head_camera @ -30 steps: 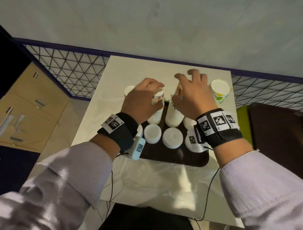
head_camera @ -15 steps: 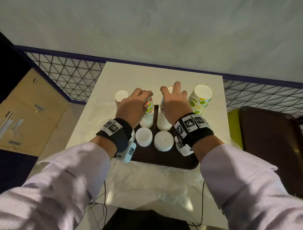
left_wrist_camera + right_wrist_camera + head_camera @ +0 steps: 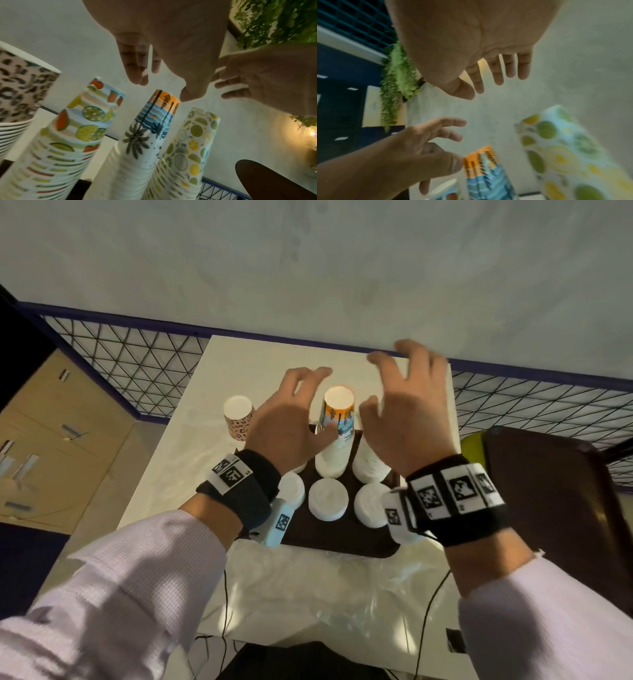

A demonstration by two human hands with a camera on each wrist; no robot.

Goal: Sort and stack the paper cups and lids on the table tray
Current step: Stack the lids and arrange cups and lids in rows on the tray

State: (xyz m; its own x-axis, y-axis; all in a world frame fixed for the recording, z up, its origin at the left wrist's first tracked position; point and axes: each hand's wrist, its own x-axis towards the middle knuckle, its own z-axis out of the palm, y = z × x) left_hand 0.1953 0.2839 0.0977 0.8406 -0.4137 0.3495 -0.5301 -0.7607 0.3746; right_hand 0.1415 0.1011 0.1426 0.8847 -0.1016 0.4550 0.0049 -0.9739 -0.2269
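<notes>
Above the tray's far edge, the left hand and right hand hang with fingers spread and hold nothing; half a second ago both were closed round cup stacks. Between them stands the palm-print cup stack, released on the tray. White lid stacks line its near edge. Judging by this, the stacking looks nearly finished; the leopard-print stack stands off the tray's far left corner.
</notes>
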